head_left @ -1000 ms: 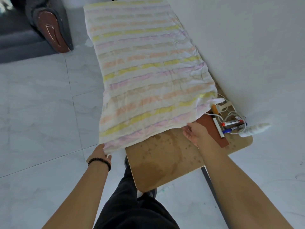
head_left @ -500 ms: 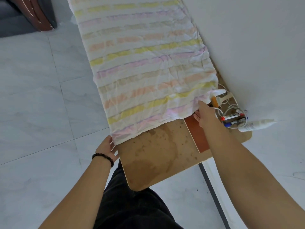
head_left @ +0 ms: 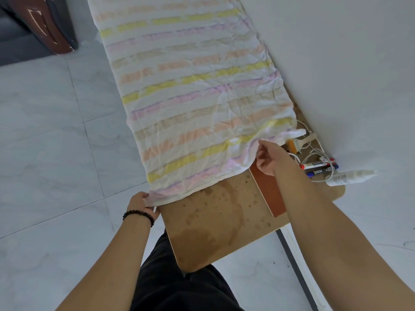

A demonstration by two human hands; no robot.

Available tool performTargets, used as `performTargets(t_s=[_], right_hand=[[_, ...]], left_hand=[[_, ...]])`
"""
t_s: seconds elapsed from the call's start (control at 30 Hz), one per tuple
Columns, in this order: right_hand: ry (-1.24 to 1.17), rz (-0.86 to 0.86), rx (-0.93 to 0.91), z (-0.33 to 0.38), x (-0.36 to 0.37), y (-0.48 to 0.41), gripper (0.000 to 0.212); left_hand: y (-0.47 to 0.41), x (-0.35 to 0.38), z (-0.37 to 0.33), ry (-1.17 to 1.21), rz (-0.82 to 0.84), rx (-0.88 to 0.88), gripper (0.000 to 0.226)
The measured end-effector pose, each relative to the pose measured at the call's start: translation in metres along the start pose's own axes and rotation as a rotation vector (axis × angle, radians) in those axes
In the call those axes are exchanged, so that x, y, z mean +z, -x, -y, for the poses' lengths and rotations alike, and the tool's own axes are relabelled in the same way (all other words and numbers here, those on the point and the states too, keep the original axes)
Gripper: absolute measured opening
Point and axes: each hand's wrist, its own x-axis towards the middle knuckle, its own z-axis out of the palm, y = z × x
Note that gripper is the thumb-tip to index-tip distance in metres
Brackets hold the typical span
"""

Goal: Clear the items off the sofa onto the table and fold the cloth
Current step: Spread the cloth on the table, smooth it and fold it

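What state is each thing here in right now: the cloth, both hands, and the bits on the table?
striped cloth: spread along the table, near corners lifted
left hand: grips the cloth's near left corner
right hand: pinches the cloth's near right corner
table: near end uncovered, stained
markers: capped, lying flat by the wall
white tube: lying on its side
red-brown board: lying flat, partly under the right arm

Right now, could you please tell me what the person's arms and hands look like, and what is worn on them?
The left forearm and right forearm are bare, with no sleeves in view. The left hand has a bracelet of dark round beads at its wrist. The right hand shows no glove, watch or band.
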Motion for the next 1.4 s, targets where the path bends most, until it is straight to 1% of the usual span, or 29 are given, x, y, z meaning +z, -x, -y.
performTargets(t_s=[0.03, 0.13, 0.2, 0.27, 0.3, 0.37, 0.4, 0.43, 0.47, 0.5, 0.53, 0.57, 0.63, 0.7, 0.73, 0.83, 0.9, 0.93, 1.03, 1.07, 1.1, 1.13, 1.2, 1.27, 1.3, 1.33, 1.4], right_hand=[[0.000, -0.004, -0.042, 0.000, 0.002, 0.002, 0.015], [-0.029, -0.018, -0.244, 0.013, 0.001, 0.014, 0.007], [-0.114, -0.051, -0.410, 0.027, -0.011, 0.022, 0.020], [-0.168, -0.179, -0.560, 0.040, -0.026, 0.028, 0.030], [-0.204, -0.281, -0.638, 0.041, -0.035, 0.028, 0.034], [-0.226, -0.452, -0.715, 0.032, -0.050, 0.030, 0.038], [-0.221, -0.474, -0.690, 0.023, -0.056, 0.029, 0.039], [-0.211, -0.534, -0.619, 0.012, -0.064, 0.030, 0.040], [0.022, -0.600, -0.522, 0.002, -0.074, 0.027, 0.041], [0.047, -0.529, -0.382, -0.003, -0.081, 0.020, 0.043], [-0.131, -0.390, -0.283, -0.009, -0.088, 0.018, 0.045], [-0.148, -0.243, -0.328, -0.014, -0.096, 0.015, 0.048], [-0.163, -0.134, -0.284, -0.013, -0.099, 0.022, 0.047], [-0.270, -0.048, -0.230, -0.007, -0.093, 0.025, 0.044], [-0.299, -0.011, -0.235, -0.001, -0.089, 0.027, 0.041], [-0.231, 0.026, -0.330, 0.016, -0.079, 0.042, 0.042], [-0.178, -0.004, -0.439, 0.025, -0.077, 0.045, 0.041], [-0.138, -0.068, -0.530, 0.030, -0.076, 0.046, 0.043], [0.015, -0.405, -0.823, 0.038, -0.075, 0.053, 0.047], [0.007, -0.467, -0.867, 0.036, -0.077, 0.055, 0.047], [0.002, -0.491, -0.866, 0.032, -0.079, 0.055, 0.047], [0.014, -0.491, -0.828, 0.027, -0.084, 0.051, 0.048], [0.059, -0.399, -0.650, 0.013, -0.097, 0.040, 0.046], [-0.030, -0.277, -0.440, 0.003, -0.106, 0.030, 0.038], [-0.076, -0.251, -0.367, -0.001, -0.109, 0.027, 0.031], [-0.075, -0.244, -0.334, -0.003, -0.111, 0.022, 0.026], [-0.041, -0.256, -0.333, -0.002, -0.114, 0.014, 0.021]], left_hand=[[0.003, 0.000, -0.001, 0.046, -0.001, -0.008, 0.005], [0.008, -0.003, -0.002, 0.107, 0.002, 0.012, 0.018], [0.012, -0.006, 0.001, 0.171, -0.021, 0.042, 0.022], [0.018, -0.006, 0.007, 0.228, -0.001, 0.070, 0.023], [0.022, -0.005, 0.010, 0.233, 0.010, 0.085, 0.023], [0.032, -0.001, 0.017, 0.231, 0.016, 0.108, 0.023], [0.036, -0.001, 0.021, 0.234, 0.015, 0.117, 0.024], [0.038, -0.002, 0.026, 0.249, 0.014, 0.123, 0.025], [0.039, -0.004, 0.030, 0.275, 0.007, 0.130, 0.028], [0.041, -0.007, 0.033, 0.303, -0.002, 0.135, 0.032], [0.041, -0.012, 0.035, 0.317, -0.011, 0.141, 0.035], [0.042, -0.016, 0.037, 0.317, -0.013, 0.150, 0.035], [0.044, -0.027, 0.037, 0.300, -0.007, 0.174, 0.032], [0.048, -0.038, 0.033, 0.290, -0.008, 0.180, 0.030], [0.051, -0.042, 0.031, 0.292, 0.001, 0.185, 0.027], [0.062, -0.049, 0.025, 0.321, 0.025, 0.221, 0.025], [0.066, -0.052, 0.023, 0.341, -0.005, 0.242, 0.024], [0.066, -0.053, 0.022, 0.351, -0.021, 0.244, 0.026], [0.065, -0.053, 0.023, 0.346, -0.033, 0.245, 0.031], [0.065, -0.051, 0.024, 0.340, -0.030, 0.248, 0.031], [0.063, -0.049, 0.026, 0.332, -0.026, 0.251, 0.030], [0.062, -0.048, 0.029, 0.324, -0.029, 0.250, 0.030], [0.060, -0.048, 0.033, 0.309, -0.040, 0.233, 0.032], [0.055, -0.054, 0.036, 0.287, -0.049, 0.216, 0.036], [0.054, -0.058, 0.036, 0.273, -0.044, 0.216, 0.038], [0.053, -0.061, 0.035, 0.259, -0.038, 0.222, 0.038], [0.052, -0.067, 0.029, 0.229, -0.023, 0.235, 0.033]])
